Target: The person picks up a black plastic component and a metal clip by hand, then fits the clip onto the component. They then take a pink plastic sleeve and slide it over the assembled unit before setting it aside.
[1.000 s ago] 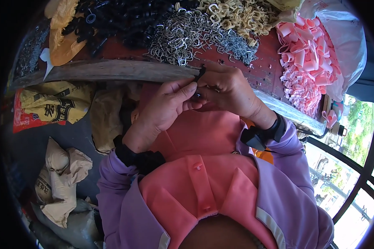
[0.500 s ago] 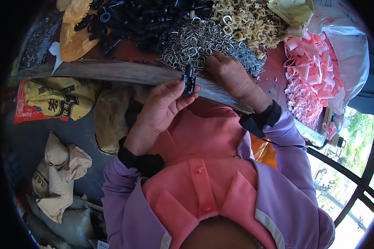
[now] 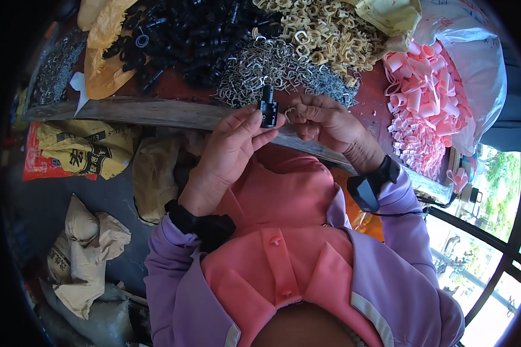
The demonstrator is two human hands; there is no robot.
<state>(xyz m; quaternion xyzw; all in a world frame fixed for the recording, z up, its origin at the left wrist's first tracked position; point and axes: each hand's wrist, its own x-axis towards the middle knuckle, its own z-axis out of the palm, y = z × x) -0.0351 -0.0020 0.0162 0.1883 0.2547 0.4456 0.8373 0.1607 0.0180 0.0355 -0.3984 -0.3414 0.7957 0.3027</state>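
Observation:
A small black plastic fitting (image 3: 268,111) with a narrow upright stem is pinched in my left hand (image 3: 228,136), just over the table's front edge. Beside it, my right hand (image 3: 330,122) pinches a small bent metal clip (image 3: 290,113) between thumb and forefinger, close to the fitting but apart from it. Behind both hands lies a heap of silvery bent metal clips (image 3: 255,66). A large pile of black plastic fittings (image 3: 197,43) spreads to its left, and cream plastic pieces (image 3: 324,32) are heaped at the back right.
Small grey metal parts (image 3: 330,89) lie right of the clips. Pink plastic pieces (image 3: 425,92) spill from a clear plastic bag (image 3: 474,69) at the right. A wooden edge (image 3: 156,111) borders the red table. Sacks (image 3: 84,248) lie on the floor at lower left.
My right hand has come away from the heap of metal clips toward my left hand, now with one clip in its fingers. The left hand still holds the black fitting.

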